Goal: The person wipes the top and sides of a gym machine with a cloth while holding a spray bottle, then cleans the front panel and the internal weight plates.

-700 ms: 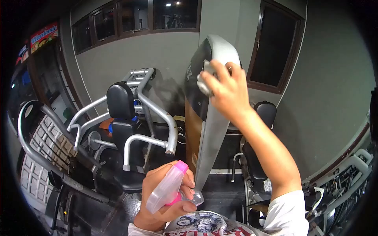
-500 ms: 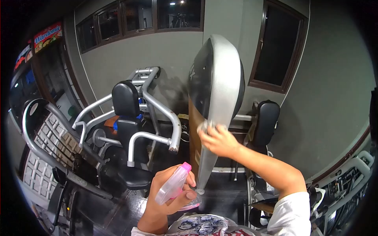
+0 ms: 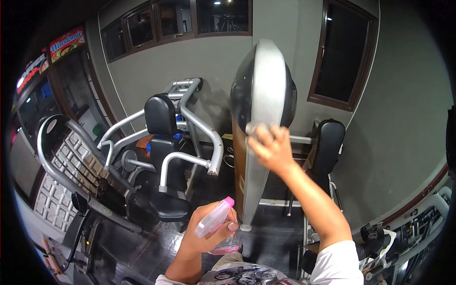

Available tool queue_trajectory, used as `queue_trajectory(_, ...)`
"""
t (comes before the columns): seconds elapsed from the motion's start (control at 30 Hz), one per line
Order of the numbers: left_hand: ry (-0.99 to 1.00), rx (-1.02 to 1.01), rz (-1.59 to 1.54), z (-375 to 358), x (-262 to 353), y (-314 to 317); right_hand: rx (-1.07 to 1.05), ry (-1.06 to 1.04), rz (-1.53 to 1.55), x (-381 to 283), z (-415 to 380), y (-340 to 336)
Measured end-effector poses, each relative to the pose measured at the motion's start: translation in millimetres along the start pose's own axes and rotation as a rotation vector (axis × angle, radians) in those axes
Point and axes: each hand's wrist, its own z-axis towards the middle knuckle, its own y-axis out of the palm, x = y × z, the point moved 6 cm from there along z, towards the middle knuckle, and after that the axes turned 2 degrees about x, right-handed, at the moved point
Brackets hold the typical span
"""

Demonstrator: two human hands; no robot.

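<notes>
My left hand (image 3: 197,240) is closed around a clear spray bottle (image 3: 214,219) with a pink nozzle, low in the middle of the view. A silver upright (image 3: 268,85) with a rounded top and dark side covers belongs to a gym machine and rises in front of me. Against its front face my right hand (image 3: 275,149) presses a greyish wad, apparently a cloth (image 3: 255,129), mostly covered by the fingers. The hand is slightly blurred.
A seated machine with a black backrest (image 3: 160,114) and silver handles (image 3: 216,156) stands left of the upright. Another black pad (image 3: 329,145) is on the right. A curved silver frame (image 3: 47,142) stands far left, and a weight rack (image 3: 418,228) lower right.
My right hand has slid up the upright with the cloth. My left hand still grips the spray bottle, and the whole view has shifted slightly.
</notes>
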Motion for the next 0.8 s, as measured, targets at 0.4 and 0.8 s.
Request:
queue_trajectory(0.4,0.019,-0.008,0.089,12,-10,-10,0.047,-0.011,-0.113,38,72,-23)
queue_trajectory(0.8,0.029,0.117,0.271,-3,4,-35,-0.352,-0.372,0.15,-64,-100,47)
